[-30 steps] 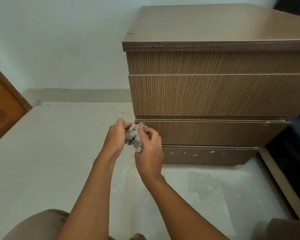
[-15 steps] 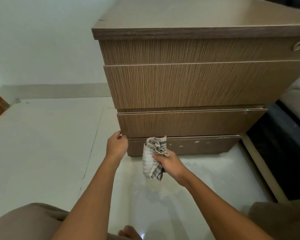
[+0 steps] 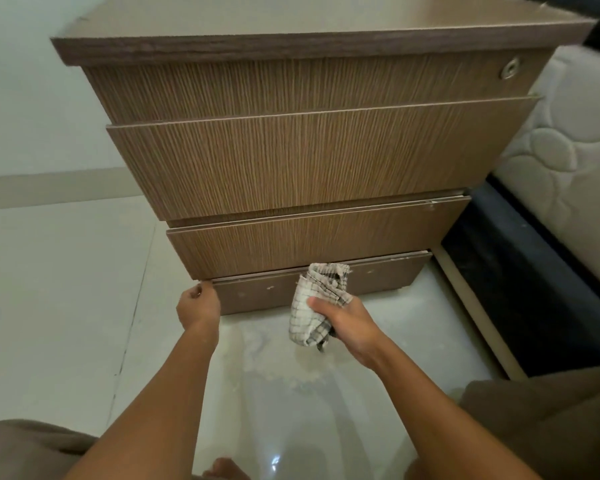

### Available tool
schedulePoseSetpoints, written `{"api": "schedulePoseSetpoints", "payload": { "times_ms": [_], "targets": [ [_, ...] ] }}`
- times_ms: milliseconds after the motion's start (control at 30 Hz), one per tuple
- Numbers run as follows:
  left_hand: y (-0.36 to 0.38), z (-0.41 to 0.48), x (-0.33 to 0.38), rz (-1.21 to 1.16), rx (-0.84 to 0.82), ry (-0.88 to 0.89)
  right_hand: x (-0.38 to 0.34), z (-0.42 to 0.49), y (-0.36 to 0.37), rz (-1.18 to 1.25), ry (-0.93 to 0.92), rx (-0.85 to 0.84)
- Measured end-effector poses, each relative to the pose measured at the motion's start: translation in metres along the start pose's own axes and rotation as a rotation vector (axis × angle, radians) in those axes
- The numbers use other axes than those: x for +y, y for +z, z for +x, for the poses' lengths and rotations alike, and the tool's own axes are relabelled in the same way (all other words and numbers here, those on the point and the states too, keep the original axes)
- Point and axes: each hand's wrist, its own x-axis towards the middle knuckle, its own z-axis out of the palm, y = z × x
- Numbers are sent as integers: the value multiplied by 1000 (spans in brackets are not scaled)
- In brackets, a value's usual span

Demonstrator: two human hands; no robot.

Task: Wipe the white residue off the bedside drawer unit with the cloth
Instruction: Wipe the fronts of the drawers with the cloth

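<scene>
A: At the foot of the drawer unit (image 3: 309, 161), where are the white spots from the cloth (image 3: 317, 301)?

B: Along the bottom panel (image 3: 388, 277), which runs left to right just above the floor (image 3: 66, 289). The right hand (image 3: 350, 323) is closed around the bunched checked cloth, whose top touches that panel near its middle.

A: And the left hand (image 3: 198, 306)?

B: Loosely curled, holding nothing, fingertips at the panel's left corner. Spots show on both sides of the cloth, so I judge the stroke must go sideways along the panel; the right hand is nearer.
</scene>
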Motion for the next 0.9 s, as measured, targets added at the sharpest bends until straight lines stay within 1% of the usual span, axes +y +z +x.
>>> {"api": "schedulePoseSetpoints", "payload": {
  "times_ms": [100, 200, 300, 367, 433, 500, 567, 633, 700, 833, 900],
  "targets": [
    [2, -2, 0, -38, 7, -10, 1, -1, -12, -184, -107, 177],
    [2, -1, 0, -57, 9, -8, 0, -3, -26, -229, -247, 372],
    [1, 2, -6, -58, 10, -7, -1, -5, -49, -262, -344, 569],
    [-1, 3, -11, -55, 10, -3, -4, -8, -69, -373, -374, 721],
    [-4, 2, -17, -60, 14, -7, -8, -10, -90, -512, -355, 867],
    [-7, 0, -22, -66, 20, -8, -13, -14, -109, -599, -320, 955],
    [-10, -3, -26, -69, 19, -10, -21, -18, -122, -706, -345, 966],
    [-12, -4, -29, -81, 21, -13, -29, -19, -129, -842, -387, 914],
    [-13, -4, -29, -87, 19, -18, -36, -17, -133, -976, -428, 796],
    [-14, -1, -29, -107, 15, -32, -41, -11, -140, -1301, -607, 552],
    [-14, -1, -31, -114, 18, -30, -41, -7, -144, -1401, -627, 504]
  ]
}}
